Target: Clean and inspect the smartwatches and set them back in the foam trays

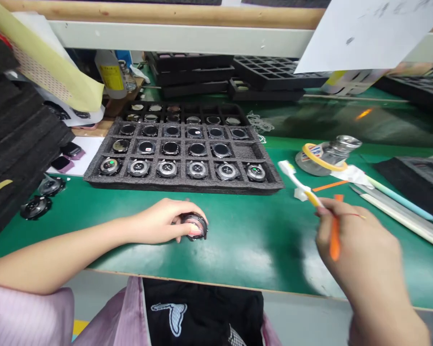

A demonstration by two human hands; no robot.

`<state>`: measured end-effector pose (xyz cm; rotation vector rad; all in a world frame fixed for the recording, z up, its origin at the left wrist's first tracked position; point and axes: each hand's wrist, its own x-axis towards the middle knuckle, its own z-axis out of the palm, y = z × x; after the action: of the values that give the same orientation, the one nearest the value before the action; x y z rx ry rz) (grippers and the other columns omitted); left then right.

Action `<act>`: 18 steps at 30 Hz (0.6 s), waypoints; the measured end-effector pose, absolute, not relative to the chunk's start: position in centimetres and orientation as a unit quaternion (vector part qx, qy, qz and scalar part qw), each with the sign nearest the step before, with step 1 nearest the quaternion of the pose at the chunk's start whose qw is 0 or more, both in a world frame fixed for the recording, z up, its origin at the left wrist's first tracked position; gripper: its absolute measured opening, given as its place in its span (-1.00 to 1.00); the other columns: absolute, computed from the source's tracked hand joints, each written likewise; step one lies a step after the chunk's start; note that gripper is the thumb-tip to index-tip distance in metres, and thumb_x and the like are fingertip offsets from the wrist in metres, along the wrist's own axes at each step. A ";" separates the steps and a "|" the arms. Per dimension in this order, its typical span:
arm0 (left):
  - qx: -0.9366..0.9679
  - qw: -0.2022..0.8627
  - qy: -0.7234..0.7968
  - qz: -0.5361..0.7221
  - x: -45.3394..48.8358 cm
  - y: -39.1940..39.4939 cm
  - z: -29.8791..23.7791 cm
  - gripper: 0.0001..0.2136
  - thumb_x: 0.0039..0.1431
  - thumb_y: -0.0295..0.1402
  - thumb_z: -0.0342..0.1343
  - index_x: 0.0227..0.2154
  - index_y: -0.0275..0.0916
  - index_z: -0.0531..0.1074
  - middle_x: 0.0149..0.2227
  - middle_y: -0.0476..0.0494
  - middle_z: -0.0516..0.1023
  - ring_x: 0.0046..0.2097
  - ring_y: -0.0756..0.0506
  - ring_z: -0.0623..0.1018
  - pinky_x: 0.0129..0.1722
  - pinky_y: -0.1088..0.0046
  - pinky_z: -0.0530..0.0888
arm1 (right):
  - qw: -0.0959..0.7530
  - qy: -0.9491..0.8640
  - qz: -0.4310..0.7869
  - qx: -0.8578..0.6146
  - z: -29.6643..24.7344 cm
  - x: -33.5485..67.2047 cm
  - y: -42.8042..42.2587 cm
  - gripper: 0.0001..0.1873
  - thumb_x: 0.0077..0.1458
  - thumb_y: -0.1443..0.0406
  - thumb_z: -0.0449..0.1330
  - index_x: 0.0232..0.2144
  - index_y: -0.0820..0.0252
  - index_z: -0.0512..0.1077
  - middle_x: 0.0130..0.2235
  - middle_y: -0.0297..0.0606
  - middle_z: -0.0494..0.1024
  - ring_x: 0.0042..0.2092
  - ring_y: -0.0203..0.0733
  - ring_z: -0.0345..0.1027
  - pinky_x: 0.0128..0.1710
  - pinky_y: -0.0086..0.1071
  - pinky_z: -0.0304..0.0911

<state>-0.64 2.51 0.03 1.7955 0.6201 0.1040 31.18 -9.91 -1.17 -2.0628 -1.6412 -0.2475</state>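
My left hand [168, 221] is closed round the edge of a round black watch case [197, 226], tilted up on the green bench, thumb on its face. My right hand [361, 240] grips a toothbrush [298, 183] with a white head and a yellow-orange neck, bristles pointing up and left, apart from the watch case. An orange strip [335, 238] also shows against that hand; I cannot tell whether it belongs to the brush. Beyond my left hand lies a black foam tray [187, 184] with round watch cases in its compartments, the front row showing their sensor backs.
A glass bottle [315, 166] with a yellow ring stands right of the tray. Near it lie tweezers [400, 206] and pen-like tools. At left are loose watch parts [36, 206], purple-strapped watches [63, 163] and stacked black foam [18, 129]. A shelf beam [173, 36] crosses above.
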 end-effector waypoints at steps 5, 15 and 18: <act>0.752 0.602 0.264 0.050 -0.6 2.6 0.0 -0.78 0.28 -0.26 0.21 -0.10 -0.25 0.50 -0.19 -0.11 0.63 -0.42 0.04 0.60 -0.43 0.57 0.53 | 0.338 -0.661 0.056 -0.668 -0.5 23.7 -12.6 -0.73 0.37 0.11 0.09 -0.29 0.05 0.52 -0.45 -0.27 0.56 -0.52 -0.24 0.42 -0.49 -0.39 0.32; 0.757 0.603 0.250 0.043 -0.5 2.8 0.7 -0.89 0.30 -0.40 0.17 -0.16 -0.27 0.45 -0.28 -0.07 0.64 -0.44 0.07 0.58 -0.45 0.61 0.50 | 0.264 -0.715 0.102 -0.639 -0.5 25.3 -14.2 -0.70 0.33 0.05 0.13 -0.21 0.05 0.57 -0.37 -0.24 0.70 -0.49 -0.13 0.58 -0.58 -0.41 0.39; 0.768 0.592 0.241 0.038 -0.4 2.9 0.9 -0.90 0.32 -0.42 0.13 -0.14 -0.26 0.44 -0.28 -0.06 0.63 -0.43 0.08 0.57 -0.42 0.60 0.51 | 0.288 -0.715 0.103 -0.629 -0.9 23.7 -13.8 -0.63 0.42 0.11 -0.01 -0.29 0.07 0.53 -0.36 -0.23 0.70 -0.46 -0.15 0.60 -0.50 -0.42 0.45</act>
<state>-0.38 2.89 0.94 1.7870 0.5607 0.0874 23.74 -13.85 -0.89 -1.6798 -1.9084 0.2748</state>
